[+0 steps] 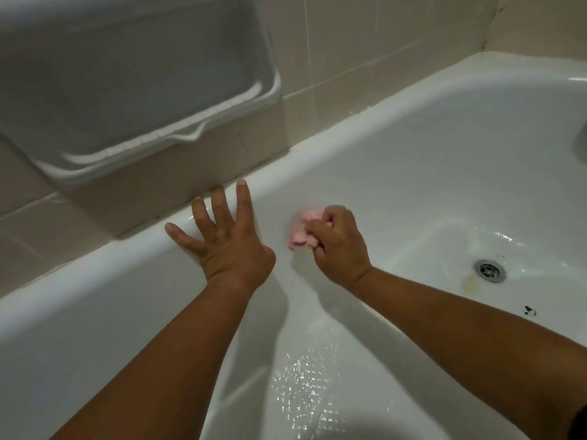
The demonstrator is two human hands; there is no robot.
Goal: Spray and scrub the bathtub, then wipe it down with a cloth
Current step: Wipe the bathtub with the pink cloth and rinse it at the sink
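Observation:
The white bathtub point(397, 160) fills most of the view, its far rim running along the tiled wall. My left hand point(225, 239) lies flat on that far rim with its fingers spread, holding nothing. My right hand point(338, 244) is closed around a bunched pink cloth point(301, 230), pressed against the tub's inner wall just right of the left hand. The tub floor is wet and shiny near the bottom of the view.
A metal drain point(490, 270) sits in the tub floor at the right, with a yellowish stain and a small dark speck near it. A white moulded soap shelf point(152, 100) juts from the beige tiled wall point(365, 42) above the rim.

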